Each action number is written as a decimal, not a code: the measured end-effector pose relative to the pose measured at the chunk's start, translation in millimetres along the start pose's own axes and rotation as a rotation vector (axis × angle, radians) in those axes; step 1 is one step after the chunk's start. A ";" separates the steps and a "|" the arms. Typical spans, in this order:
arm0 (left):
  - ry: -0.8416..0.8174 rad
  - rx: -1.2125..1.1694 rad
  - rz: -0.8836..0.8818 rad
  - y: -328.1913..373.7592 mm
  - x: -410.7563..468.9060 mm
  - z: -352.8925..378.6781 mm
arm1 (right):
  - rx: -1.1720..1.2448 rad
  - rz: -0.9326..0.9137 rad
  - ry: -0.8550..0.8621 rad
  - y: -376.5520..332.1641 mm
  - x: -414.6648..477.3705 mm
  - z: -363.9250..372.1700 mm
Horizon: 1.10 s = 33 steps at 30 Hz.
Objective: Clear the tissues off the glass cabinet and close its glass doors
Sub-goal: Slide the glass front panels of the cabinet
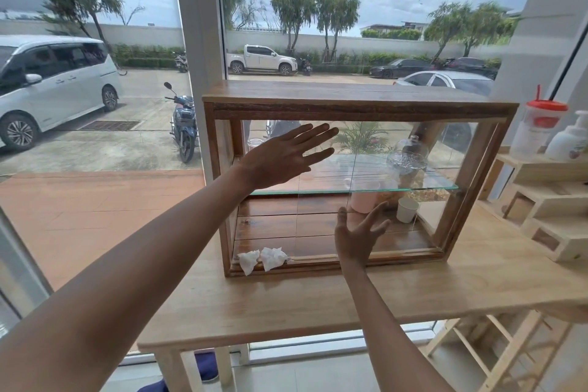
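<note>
Window [143, 41]: fills the background behind the desk; parked cars and a motorbike show outside
Desk [445, 289]: pale wood, standing against the window, carrying the cabinet
Cabinet [350, 95]: wood frame with glass sides, standing on the desk's far half, its long front facing the camera; a glass shelf [429, 183] crosses it at mid height
Glass doors [321, 219]: vertical pane edges show near the front's middle; how far the doors are open or closed cannot be told for sure
Rack [547, 216]: pale stepped wood, on the desk just right of the cabinet, bearing a red-lidded cup [537, 127] and a pump bottle [569, 140]
Left hand [283, 159]: empty, fingers spread wide and flat, palm toward the cabinet's upper left front; whether it touches glass cannot be told
Right hand [358, 237]: empty, fingers splayed and pointing up, in front of the lower middle of the cabinet near a pane edge
Tissues [264, 259]: two crumpled white wads side by side, touching, on the cabinet's bottom front rail at its left end, well left of the right hand and below the left hand
Dome [407, 156]: clear glass, on the shelf toward the right
Pink cup [362, 202]: on the cabinet floor under the shelf, just above the right hand
White cup [407, 210]: just right of the pink one
</note>
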<state>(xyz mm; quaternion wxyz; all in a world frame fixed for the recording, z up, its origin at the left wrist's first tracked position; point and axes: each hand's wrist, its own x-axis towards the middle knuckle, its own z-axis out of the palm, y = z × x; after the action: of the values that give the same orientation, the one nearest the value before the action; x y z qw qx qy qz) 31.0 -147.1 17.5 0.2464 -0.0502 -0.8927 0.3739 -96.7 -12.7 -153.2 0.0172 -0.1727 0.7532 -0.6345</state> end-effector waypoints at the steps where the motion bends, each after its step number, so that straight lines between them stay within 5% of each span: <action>1: -0.005 0.004 0.000 -0.6 -1.1 0.4 | -0.002 -0.004 -0.003 0.4 -0.9 0.9; 21: 0.008 -0.020 -0.062 7.8 -11.2 -1.3 | -0.141 -0.045 0.042 10.3 -5.1 0.7; 29: 0.082 -0.301 -0.475 47.3 -104.5 7.0 | -0.194 -0.184 0.072 25.4 -14.3 -14.5; 33: -0.029 -0.497 -0.689 96.3 -158.3 17.1 | -0.168 -0.397 0.016 42.9 -38.5 -7.8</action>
<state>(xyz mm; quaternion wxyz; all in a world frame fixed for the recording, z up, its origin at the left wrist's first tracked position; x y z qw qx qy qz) 152.0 -132.6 -123.1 0.3247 0.1983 -0.9238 0.0437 -72.6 11.3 -200.4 -0.1287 -0.3133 0.7549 -0.5616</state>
